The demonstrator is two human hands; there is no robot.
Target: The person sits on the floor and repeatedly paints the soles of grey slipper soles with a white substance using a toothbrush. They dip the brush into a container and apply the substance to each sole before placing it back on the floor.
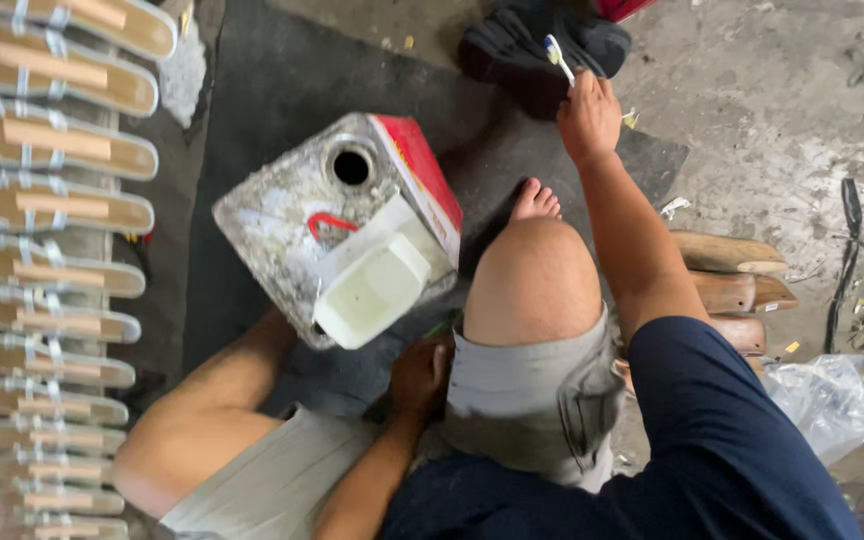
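Observation:
My right hand (588,115) is stretched forward over my raised knee and grips a white and blue toothbrush (558,56), bristles up, near a black shoe (537,50) on the floor. My left hand (420,375) is down between my legs, fingers curled against dark cloth (342,375); whether it holds anything is hidden. Just ahead of it stands a dented metal can (297,215) with a round hole and a red side. A white plastic tub (372,285) of pale liquid rests on the can.
A column of several sandal soles with straps (47,220) lies along the left. Wooden shoe lasts (732,275) are stacked at the right, beside a clear plastic bag (827,400). A dark mat (282,80) covers the concrete floor.

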